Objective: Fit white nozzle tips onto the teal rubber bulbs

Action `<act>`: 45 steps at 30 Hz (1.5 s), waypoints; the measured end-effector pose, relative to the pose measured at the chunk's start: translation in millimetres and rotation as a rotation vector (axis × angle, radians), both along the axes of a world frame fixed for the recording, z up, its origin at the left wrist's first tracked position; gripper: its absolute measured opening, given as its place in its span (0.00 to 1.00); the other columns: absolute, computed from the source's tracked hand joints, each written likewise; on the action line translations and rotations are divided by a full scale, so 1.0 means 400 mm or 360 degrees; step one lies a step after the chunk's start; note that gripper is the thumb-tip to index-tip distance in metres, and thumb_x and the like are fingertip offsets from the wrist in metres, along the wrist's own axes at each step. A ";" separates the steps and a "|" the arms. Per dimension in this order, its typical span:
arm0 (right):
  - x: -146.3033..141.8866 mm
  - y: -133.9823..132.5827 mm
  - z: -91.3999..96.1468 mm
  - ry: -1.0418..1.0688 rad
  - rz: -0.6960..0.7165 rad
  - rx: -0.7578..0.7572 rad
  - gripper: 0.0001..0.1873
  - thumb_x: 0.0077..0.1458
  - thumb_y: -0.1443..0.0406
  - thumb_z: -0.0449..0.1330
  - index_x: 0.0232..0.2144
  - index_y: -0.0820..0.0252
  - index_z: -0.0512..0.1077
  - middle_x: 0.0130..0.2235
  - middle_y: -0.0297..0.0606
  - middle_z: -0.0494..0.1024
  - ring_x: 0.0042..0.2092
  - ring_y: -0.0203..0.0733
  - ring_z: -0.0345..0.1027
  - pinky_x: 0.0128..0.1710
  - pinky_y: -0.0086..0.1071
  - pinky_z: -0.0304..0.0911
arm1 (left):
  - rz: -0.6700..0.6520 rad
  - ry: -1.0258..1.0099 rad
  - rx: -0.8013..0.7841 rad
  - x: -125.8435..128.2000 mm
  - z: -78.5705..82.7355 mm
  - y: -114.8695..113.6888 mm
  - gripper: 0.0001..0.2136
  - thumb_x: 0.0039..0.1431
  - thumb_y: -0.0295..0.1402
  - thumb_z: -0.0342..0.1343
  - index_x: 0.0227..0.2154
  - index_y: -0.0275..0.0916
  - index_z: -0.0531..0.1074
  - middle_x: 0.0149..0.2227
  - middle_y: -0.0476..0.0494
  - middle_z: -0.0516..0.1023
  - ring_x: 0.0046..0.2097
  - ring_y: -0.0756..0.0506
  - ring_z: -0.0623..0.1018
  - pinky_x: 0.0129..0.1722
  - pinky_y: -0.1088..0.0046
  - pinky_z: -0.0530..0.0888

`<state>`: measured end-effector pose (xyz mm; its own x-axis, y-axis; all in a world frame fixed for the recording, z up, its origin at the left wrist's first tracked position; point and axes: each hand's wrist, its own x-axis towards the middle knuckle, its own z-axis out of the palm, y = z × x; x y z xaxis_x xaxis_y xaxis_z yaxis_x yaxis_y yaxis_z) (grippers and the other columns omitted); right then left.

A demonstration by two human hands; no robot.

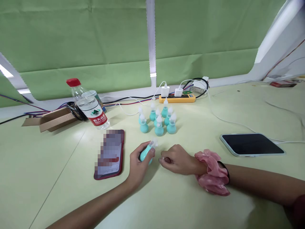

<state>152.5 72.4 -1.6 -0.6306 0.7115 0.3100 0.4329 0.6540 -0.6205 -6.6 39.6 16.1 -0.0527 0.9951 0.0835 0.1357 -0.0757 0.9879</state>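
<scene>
My left hand (139, 163) is wrapped round a teal bulb nasal aspirator (145, 154), whose clear tip points up and to the right. Just to its right, apart from it, my right hand (177, 160) rests near the table with fingers curled in; whether anything is inside them is hidden. Beyond both hands several more teal aspirators (159, 130) with whitish translucent tips stand upright in a close group. A pink scrunchie (211, 171) and a thin black band circle my right wrist.
At the left stand a water bottle (91, 109) with a red cap and an open cardboard box (57, 119). A red-cased phone (111, 154) lies left of my hands, another phone (251, 144) at the right. Behind are a yellow power strip (183, 99), chargers and cables.
</scene>
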 end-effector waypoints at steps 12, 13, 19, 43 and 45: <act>-0.002 0.011 0.002 0.0778 -0.0156 0.0164 0.06 0.48 0.66 0.56 0.32 0.60 0.67 0.22 0.31 0.66 0.23 0.29 0.57 0.23 0.24 0.56 | -0.0370 -0.0031 -0.0036 0.003 0.000 -0.006 0.11 0.50 0.36 0.51 0.34 0.36 0.62 0.23 0.48 0.71 0.27 0.51 0.69 0.28 0.75 0.64; -0.002 0.013 0.001 0.0795 -0.0153 0.0187 0.05 0.48 0.67 0.56 0.31 0.60 0.68 0.22 0.32 0.67 0.23 0.29 0.58 0.23 0.25 0.57 | -0.0389 -0.0070 -0.0051 0.003 0.001 -0.007 0.11 0.50 0.36 0.51 0.34 0.35 0.61 0.23 0.47 0.71 0.26 0.50 0.69 0.28 0.75 0.64; -0.003 0.021 0.001 0.0874 -0.0153 0.0197 0.04 0.46 0.67 0.57 0.28 0.58 0.72 0.22 0.34 0.70 0.24 0.32 0.62 0.25 0.28 0.60 | -0.0470 -0.0326 -0.0224 0.001 0.006 -0.008 0.11 0.51 0.38 0.51 0.33 0.36 0.62 0.23 0.47 0.72 0.26 0.49 0.71 0.29 0.71 0.67; -0.008 0.012 0.000 0.0981 -0.0224 -0.0068 0.06 0.44 0.69 0.59 0.28 0.60 0.74 0.21 0.34 0.71 0.24 0.32 0.61 0.25 0.30 0.60 | -0.0329 -0.0075 -0.0104 0.002 0.003 -0.009 0.10 0.50 0.38 0.52 0.30 0.36 0.62 0.22 0.50 0.71 0.24 0.52 0.67 0.25 0.76 0.62; -0.008 0.015 -0.003 0.0987 -0.0214 -0.0114 0.05 0.44 0.68 0.58 0.27 0.59 0.74 0.21 0.34 0.71 0.23 0.32 0.60 0.24 0.30 0.59 | -0.0305 -0.0036 -0.0065 0.003 0.001 -0.009 0.10 0.49 0.38 0.53 0.31 0.36 0.63 0.24 0.49 0.72 0.26 0.51 0.68 0.27 0.76 0.63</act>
